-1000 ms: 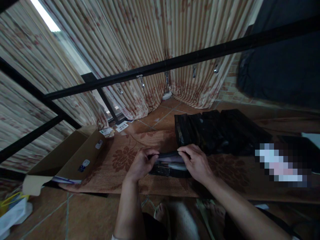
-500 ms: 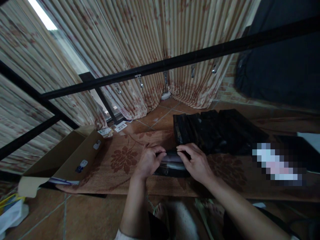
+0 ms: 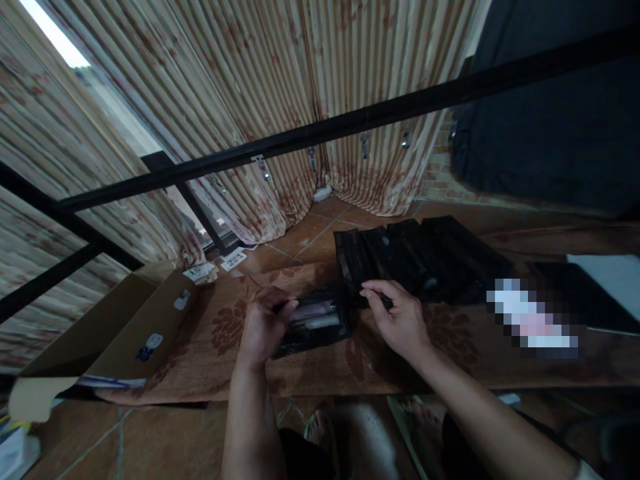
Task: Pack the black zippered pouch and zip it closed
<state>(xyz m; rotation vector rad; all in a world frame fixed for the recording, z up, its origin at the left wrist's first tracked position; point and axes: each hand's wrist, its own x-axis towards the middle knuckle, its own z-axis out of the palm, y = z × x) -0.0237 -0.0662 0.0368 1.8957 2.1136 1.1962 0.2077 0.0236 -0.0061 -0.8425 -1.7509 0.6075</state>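
Observation:
A flat black packet [image 3: 320, 322] with a glossy, see-through-looking front lies tilted over the patterned cloth of the bench. My left hand [image 3: 264, 323] pinches its upper left edge between thumb and fingers. Off the packet's right side, my right hand [image 3: 397, 317] is closed in a pinch; whether anything thin is between its fingertips cannot be made out in the dark. Just behind the right hand stands a row of similar black packets [image 3: 400, 257], packed close together and leaning on each other.
An open cardboard box [image 3: 135, 320] sits at the bench's left end. To the right lie a blurred-out item [image 3: 535, 317] and a dark folder with a pale sheet [image 3: 607, 283]. A black metal rail [image 3: 340, 127] with clips crosses before the curtains [image 3: 240, 87].
My right hand has come away from the packet's top edge. My left hand still grips the packet, which has shifted left and tilted. The whole view has swung slightly right.

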